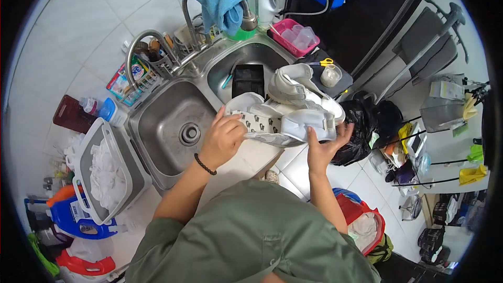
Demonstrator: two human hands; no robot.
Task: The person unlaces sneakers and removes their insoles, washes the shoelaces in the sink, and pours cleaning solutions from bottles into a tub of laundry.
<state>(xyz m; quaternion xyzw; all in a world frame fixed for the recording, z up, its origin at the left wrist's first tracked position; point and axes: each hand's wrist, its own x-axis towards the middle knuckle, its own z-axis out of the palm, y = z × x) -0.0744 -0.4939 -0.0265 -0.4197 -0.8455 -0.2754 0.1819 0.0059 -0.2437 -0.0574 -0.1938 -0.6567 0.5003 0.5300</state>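
Observation:
Both hands hold a white and grey shoe (262,124) over the counter's front edge, its opening spread and a patterned lining showing inside. My left hand (224,135) has its fingers closed on the shoe's left end. At the right end, my right hand (327,144) grips the padded part between thumb and fingers. Another white shoe (293,86) lies just behind, partly hidden by the held one. A black tray (247,79) sits in the right sink basin (217,76), beside the shoes.
The left sink basin (173,126) has a drain. A grey basket (133,175) with white cloth stands left. A blue cloth (212,0) hangs over the faucet. Behind are a pink basket (293,47) and yellow scissors (326,62). A black bag (353,131) is at right.

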